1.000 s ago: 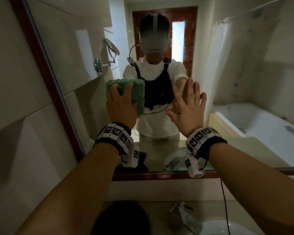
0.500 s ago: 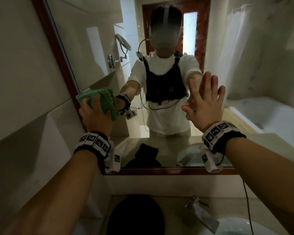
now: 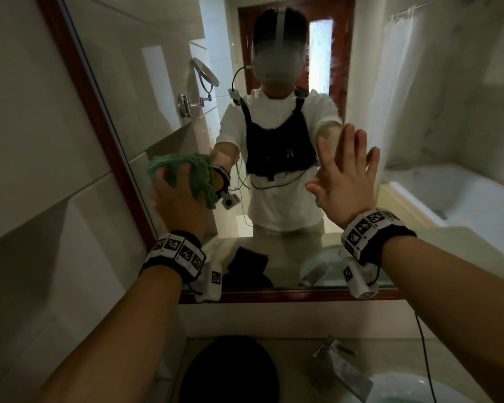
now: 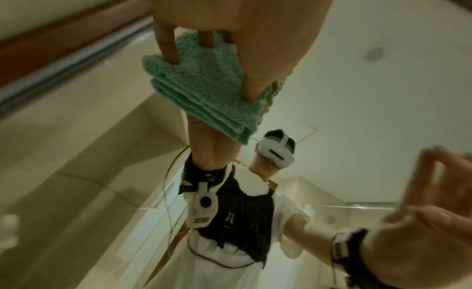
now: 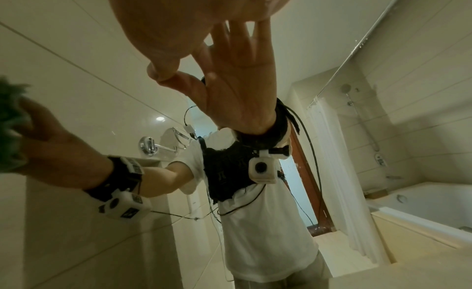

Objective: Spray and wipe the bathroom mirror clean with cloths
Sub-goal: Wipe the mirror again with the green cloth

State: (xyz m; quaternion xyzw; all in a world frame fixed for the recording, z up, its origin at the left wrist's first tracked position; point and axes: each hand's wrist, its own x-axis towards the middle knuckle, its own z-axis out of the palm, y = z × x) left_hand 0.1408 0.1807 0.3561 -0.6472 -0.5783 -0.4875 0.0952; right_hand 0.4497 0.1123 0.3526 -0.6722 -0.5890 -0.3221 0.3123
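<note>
The wood-framed bathroom mirror [image 3: 157, 97] fills the wall ahead. A folded green cloth [image 3: 186, 173] lies against the glass low on the left, close to the brown frame [image 3: 79, 91]. My left hand [image 3: 178, 202] grips the cloth and presses it onto the glass; in the left wrist view the fingers [image 4: 168, 41] dig into the cloth [image 4: 204, 87]. To the right, my right hand [image 3: 344, 181] rests flat on the mirror with its fingers spread, holding nothing. The right wrist view shows that palm [image 5: 178, 21] meeting its own reflection.
Below the mirror a counter holds a black round object [image 3: 230, 373], a chrome faucet [image 3: 338, 370] and a white basin [image 3: 419, 388]. A thin cable [image 3: 422, 338] hangs from my right wrist. A tiled wall [image 3: 26, 170] stands at the left. A bathtub and shower curtain are reflected.
My left hand has swept the green cloth from the middle of the mirror down and left toward the frame. The right hand has stayed flat on the glass.
</note>
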